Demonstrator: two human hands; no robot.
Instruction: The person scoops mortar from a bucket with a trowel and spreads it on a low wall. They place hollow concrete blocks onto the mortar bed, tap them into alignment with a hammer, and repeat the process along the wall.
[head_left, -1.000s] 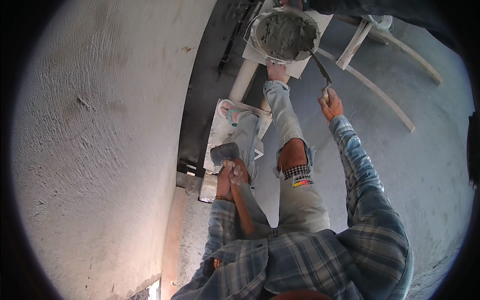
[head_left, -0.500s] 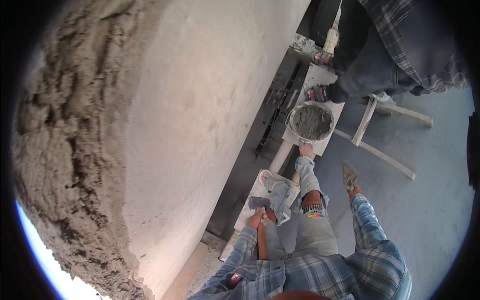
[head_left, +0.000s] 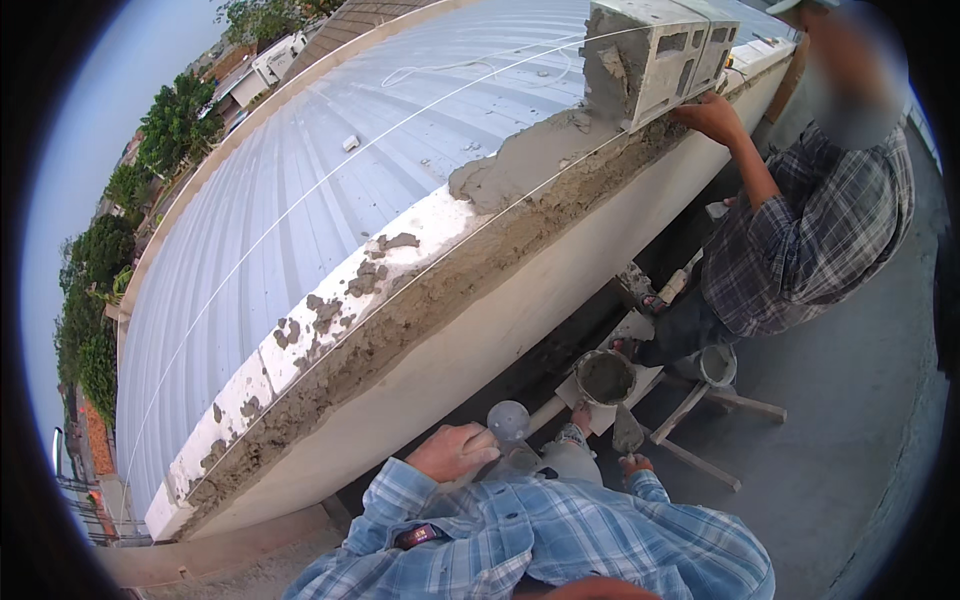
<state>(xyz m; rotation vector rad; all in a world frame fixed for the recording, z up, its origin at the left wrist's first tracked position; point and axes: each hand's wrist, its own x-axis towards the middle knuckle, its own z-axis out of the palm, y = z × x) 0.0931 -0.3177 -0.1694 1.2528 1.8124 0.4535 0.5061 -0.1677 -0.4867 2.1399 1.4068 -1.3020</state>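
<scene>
Mortar bed (head_left: 535, 162) spread along the far right of the wall top (head_left: 418, 226); concrete block (head_left: 650, 70) there, touched by a co-worker's hand (head_left: 712, 120) — near left stretch only splattered. Left hand (head_left: 452, 453) closed on mallet (head_left: 508, 421); right hand (head_left: 636, 465) grips mortar-coated trowel (head_left: 628, 434) beside bucket (head_left: 590, 399).

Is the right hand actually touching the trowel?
Touching. The head view shows the right hand closed at the handle end of the trowel, with the blade standing out beyond the fingers.
</scene>
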